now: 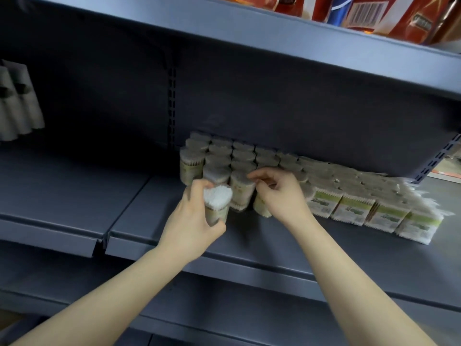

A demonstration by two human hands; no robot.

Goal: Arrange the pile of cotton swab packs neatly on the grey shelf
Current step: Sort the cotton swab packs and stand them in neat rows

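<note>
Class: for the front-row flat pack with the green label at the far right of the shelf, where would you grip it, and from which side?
Probably pinch the flat pack across its broad faces from the open front of the grey shelf; neighbours block its left.

Your left hand (192, 221) gripped an upright cotton swab pack (216, 204) just in front of the standing rows (224, 158) on the grey shelf (274, 236). Your right hand (282, 196), fingers curled, touched another pack (242, 191) beside a toppled row (374, 211).

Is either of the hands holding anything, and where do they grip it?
The left hand grips a swab pack around its side. The right hand touches an upright pack; any grip is unclear.
</note>
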